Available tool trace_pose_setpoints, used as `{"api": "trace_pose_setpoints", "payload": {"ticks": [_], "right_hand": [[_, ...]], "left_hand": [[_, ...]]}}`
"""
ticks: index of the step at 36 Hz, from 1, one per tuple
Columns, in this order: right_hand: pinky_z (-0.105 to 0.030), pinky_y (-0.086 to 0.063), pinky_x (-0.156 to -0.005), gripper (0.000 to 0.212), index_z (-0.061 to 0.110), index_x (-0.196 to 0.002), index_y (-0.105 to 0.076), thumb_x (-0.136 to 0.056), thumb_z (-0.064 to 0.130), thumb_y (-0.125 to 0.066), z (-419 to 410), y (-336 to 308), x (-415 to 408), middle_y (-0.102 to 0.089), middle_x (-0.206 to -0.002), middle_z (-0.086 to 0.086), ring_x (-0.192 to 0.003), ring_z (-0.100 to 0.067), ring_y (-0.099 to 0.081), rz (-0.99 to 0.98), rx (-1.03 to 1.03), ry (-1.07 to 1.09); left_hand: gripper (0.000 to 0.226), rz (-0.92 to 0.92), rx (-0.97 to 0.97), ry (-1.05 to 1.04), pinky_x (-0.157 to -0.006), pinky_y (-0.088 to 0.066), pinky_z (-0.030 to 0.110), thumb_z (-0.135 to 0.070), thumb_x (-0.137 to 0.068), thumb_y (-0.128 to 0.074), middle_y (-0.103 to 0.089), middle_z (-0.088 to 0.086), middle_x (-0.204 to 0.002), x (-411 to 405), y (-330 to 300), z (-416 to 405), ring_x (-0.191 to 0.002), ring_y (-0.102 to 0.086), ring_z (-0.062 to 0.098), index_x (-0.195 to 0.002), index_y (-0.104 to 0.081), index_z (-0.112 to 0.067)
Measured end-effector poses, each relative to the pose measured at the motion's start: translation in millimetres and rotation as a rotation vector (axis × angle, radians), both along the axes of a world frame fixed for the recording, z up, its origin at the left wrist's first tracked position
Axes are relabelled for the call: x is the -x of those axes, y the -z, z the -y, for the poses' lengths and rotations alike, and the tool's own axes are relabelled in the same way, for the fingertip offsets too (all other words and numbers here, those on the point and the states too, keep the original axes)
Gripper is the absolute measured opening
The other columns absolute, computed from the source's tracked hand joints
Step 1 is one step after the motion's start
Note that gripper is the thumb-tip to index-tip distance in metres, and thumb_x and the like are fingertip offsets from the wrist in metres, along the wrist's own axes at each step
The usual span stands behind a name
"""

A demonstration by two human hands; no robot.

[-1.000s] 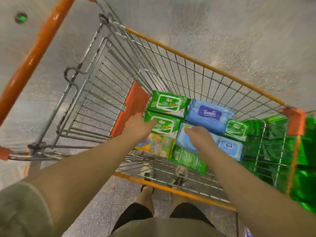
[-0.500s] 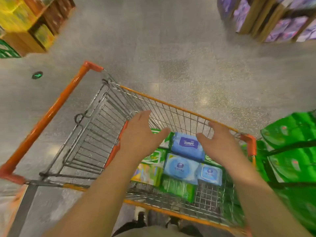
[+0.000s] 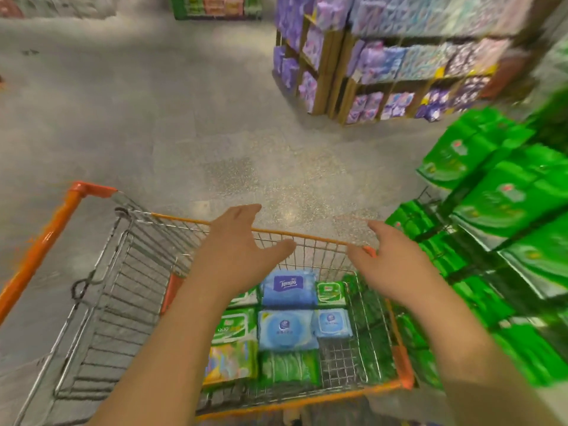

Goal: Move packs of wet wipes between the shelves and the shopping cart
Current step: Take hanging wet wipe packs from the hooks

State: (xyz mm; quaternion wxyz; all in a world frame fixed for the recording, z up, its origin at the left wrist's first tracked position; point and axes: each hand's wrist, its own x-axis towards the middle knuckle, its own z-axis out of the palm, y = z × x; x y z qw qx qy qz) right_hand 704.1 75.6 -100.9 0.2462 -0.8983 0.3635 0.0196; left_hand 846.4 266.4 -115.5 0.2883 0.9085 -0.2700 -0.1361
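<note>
A wire shopping cart [image 3: 129, 290] with orange trim stands in front of me. Several packs of wet wipes lie in its basket: a blue Tempo pack [image 3: 289, 287], a round-labelled blue pack [image 3: 285, 329], a small blue pack [image 3: 332, 322], green packs [image 3: 233, 325] and a multicoloured pack [image 3: 229, 361]. My left hand [image 3: 236, 250] hovers above the basket with fingers spread, holding nothing. My right hand [image 3: 390, 259] is raised over the cart's right side, fingers relaxed and empty. Neither hand touches a pack.
Green packs [image 3: 504, 204] fill the shelf close on my right. A wooden display of purple and pastel packs [image 3: 384, 66] stands ahead on the right. Grey speckled floor [image 3: 153, 118] stretches ahead and left. The cart's orange handle [image 3: 40, 247] runs along the left.
Both hands have lifted out of the basket, off the packs, and now hover empty above the cart. My view has tilted up, bringing the aisle and shelves into sight.
</note>
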Motion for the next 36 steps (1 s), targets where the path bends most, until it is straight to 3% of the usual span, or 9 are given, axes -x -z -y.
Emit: {"api": "trace_pose_setpoints", "payload": {"ticks": [6, 10, 13, 16, 22, 25, 28, 31, 36], "right_hand": [[-0.029, -0.034, -0.112, 0.068, 0.016, -0.154, -0.037, -0.098, 0.05, -0.057, -39.8, -14.2, 40.1, -0.045, -0.155, -0.006, -0.14, -0.022, -0.044, -0.006, 0.058, 0.12], [-0.03, -0.027, -0.119, 0.079, 0.016, -0.159, -0.028, -0.096, 0.053, -0.057, -55.5, -21.1, 77.6, -0.032, -0.164, -0.006, -0.148, -0.021, -0.034, -0.031, 0.086, 0.239], [-0.026, -0.034, -0.11, 0.076, 0.017, -0.158, -0.029, -0.097, 0.052, -0.057, -66.5, -31.4, 110.3, -0.034, -0.163, -0.005, -0.14, -0.021, -0.044, -0.048, 0.097, 0.325], [-0.03, -0.031, -0.115, 0.075, 0.014, -0.157, -0.031, -0.097, 0.051, -0.057, -77.7, -43.4, 145.1, -0.034, -0.162, -0.006, -0.146, -0.023, -0.037, -0.062, 0.124, 0.399], [-0.028, -0.03, -0.114, 0.079, 0.014, -0.16, -0.025, -0.097, 0.054, -0.055, -95.3, -63.0, 220.0, -0.034, -0.162, -0.007, -0.146, -0.021, -0.036, -0.055, 0.134, 0.538], [-0.025, -0.037, -0.101, 0.072, 0.018, -0.152, -0.039, -0.093, 0.055, -0.057, -106.0, -72.2, 260.8, -0.053, -0.146, -0.006, -0.133, -0.022, -0.049, -0.041, 0.151, 0.606], [-0.03, -0.044, -0.101, 0.064, 0.026, -0.139, -0.053, -0.086, 0.061, -0.055, -118.2, -80.2, 305.1, -0.062, -0.136, -0.002, -0.127, -0.021, -0.057, 0.004, 0.174, 0.644], [-0.028, -0.037, -0.101, 0.054, 0.019, -0.143, -0.05, -0.096, 0.044, -0.061, -134.7, -91.1, 350.6, -0.054, -0.147, -0.006, -0.134, -0.024, -0.05, -0.007, 0.172, 0.703], [-0.03, -0.032, -0.114, 0.072, 0.021, -0.156, -0.033, -0.096, 0.053, -0.056, -153.9, -93.3, 437.7, -0.037, -0.161, -0.001, -0.145, -0.021, -0.038, -0.013, 0.149, 0.778]], "left_hand": [[0.094, -0.031, 0.01, 0.169, -0.12, -0.025, 0.041, -0.074, -0.077, -0.06, -0.025, -0.006, -0.162, 9.8, -4.6, -7.9, -0.148, -0.023, 0.017, -0.155, -0.026, -0.035], [0.095, -0.047, 0.024, 0.298, -0.119, -0.025, 0.039, -0.075, -0.076, -0.061, -0.024, -0.007, -0.162, 28.7, -11.0, -3.3, -0.148, -0.024, 0.016, -0.155, -0.026, -0.035], [0.097, -0.044, 0.052, 0.388, -0.119, -0.028, 0.04, -0.079, -0.073, -0.06, -0.027, -0.008, -0.161, 48.8, -19.6, 2.0, -0.147, -0.027, 0.015, -0.154, -0.027, -0.037], [0.101, -0.046, 0.072, 0.472, -0.118, -0.029, 0.041, -0.084, -0.066, -0.055, -0.027, -0.009, -0.161, 72.5, -28.3, 9.6, -0.147, -0.027, 0.016, -0.153, -0.027, -0.04], [0.095, -0.001, 0.079, 0.657, -0.113, -0.031, 0.04, -0.075, -0.075, -0.063, -0.032, -0.006, -0.158, 134.7, -51.9, 24.2, -0.144, -0.032, 0.018, -0.154, -0.028, -0.035], [0.107, 0.025, 0.077, 0.728, -0.115, -0.035, 0.046, -0.089, -0.064, -0.051, -0.033, -0.005, -0.159, 171.2, -62.0, 29.7, -0.143, -0.035, 0.02, -0.154, -0.028, -0.036], [0.099, 0.056, 0.077, 0.785, -0.113, -0.035, 0.043, -0.081, -0.073, -0.058, -0.031, -0.003, -0.16, 213.5, -71.4, 32.0, -0.144, -0.034, 0.02, -0.155, -0.027, -0.034], [0.096, 0.106, 0.077, 0.841, -0.115, -0.031, 0.041, -0.076, -0.077, -0.06, -0.027, -0.004, -0.162, 259.4, -81.8, 31.8, -0.147, -0.028, 0.018, -0.156, -0.027, -0.032], [0.1, 0.148, 0.13, 0.914, -0.115, -0.034, 0.039, -0.081, -0.07, -0.06, -0.038, -0.004, -0.157, 337.4, -90.6, 30.0, -0.144, -0.035, 0.017, -0.152, -0.035, -0.03]]}}
